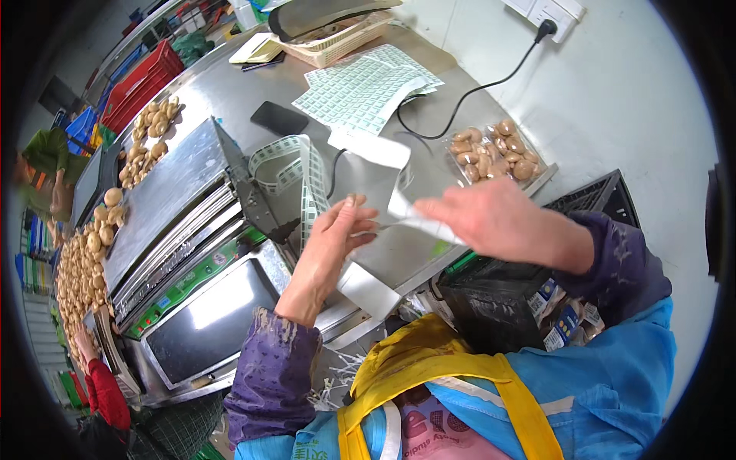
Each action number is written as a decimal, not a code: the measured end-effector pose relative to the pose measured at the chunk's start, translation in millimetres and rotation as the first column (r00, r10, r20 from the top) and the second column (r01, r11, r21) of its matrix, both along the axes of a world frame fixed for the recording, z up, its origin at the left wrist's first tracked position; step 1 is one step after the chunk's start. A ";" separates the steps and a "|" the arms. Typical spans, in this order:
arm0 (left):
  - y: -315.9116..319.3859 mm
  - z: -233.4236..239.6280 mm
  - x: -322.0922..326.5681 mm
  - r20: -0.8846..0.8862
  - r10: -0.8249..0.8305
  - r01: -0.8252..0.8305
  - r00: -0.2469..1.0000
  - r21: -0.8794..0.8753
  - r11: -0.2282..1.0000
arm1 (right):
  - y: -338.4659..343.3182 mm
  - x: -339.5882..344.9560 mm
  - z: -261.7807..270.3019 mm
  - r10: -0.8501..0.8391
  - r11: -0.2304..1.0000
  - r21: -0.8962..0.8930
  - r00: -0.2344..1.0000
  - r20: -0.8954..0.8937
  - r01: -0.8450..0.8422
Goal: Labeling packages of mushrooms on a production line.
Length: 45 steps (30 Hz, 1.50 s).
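My right hand (489,221) is closed on a curling white paper strip (401,202) over the steel table (397,253). Beside it my left hand (336,241) has its fingers bent towards the strip; whether they pinch something thin is not clear. Left of the strip, a ribbon of printed labels (310,167) loops on the table. Printed label sheets (374,86) lie behind, near a dark phone (279,118). Bagged mushrooms (494,152) rest past my right hand. A white card or paper piece (368,290) lies at the near edge by my left wrist.
A wrapping machine (195,276) stands on the left, with loose mushrooms (83,276) beyond. A black crate (489,305) holding labelled packs sits below my right arm. A black cable (460,109) runs to the wall. People work at far left; one red sleeve (106,397) shows.
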<state>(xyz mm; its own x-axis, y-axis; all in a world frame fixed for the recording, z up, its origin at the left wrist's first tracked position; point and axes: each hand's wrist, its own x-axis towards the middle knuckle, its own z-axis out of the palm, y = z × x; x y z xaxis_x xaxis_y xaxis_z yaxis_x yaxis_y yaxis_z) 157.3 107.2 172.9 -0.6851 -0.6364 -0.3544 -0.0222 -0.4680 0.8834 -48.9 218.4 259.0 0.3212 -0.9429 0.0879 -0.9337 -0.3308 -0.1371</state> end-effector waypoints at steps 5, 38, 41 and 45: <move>12.2 21.7 -14.3 -0.189 -0.124 0.166 0.974 0.225 0.960 | 32.4 33.7 8.5 0.043 0.985 -0.135 0.909 -0.414 -0.108; 200.9 59.5 100.5 0.042 -0.669 0.607 0.742 -0.468 0.643 | 225.5 112.6 8.9 -0.343 0.938 0.175 0.879 0.331 0.300; 219.2 55.9 82.7 -0.171 -0.624 0.603 0.763 -0.160 0.781 | 239.5 110.9 -1.5 -0.410 0.836 -0.258 0.864 0.291 0.484; 237.3 64.7 59.7 -0.197 -0.579 0.582 0.791 -0.052 0.812 | 265.4 127.4 13.2 -0.409 0.821 -0.269 0.847 0.339 0.504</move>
<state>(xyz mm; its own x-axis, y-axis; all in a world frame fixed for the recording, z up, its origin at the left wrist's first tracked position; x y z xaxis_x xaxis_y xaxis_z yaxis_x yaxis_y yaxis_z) 217.1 344.5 237.6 -0.9794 -0.0937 -0.1791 -0.1220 -0.4324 0.8934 78.6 483.8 272.1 -0.2178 -0.8703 0.4418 -0.9346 0.0555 -0.3513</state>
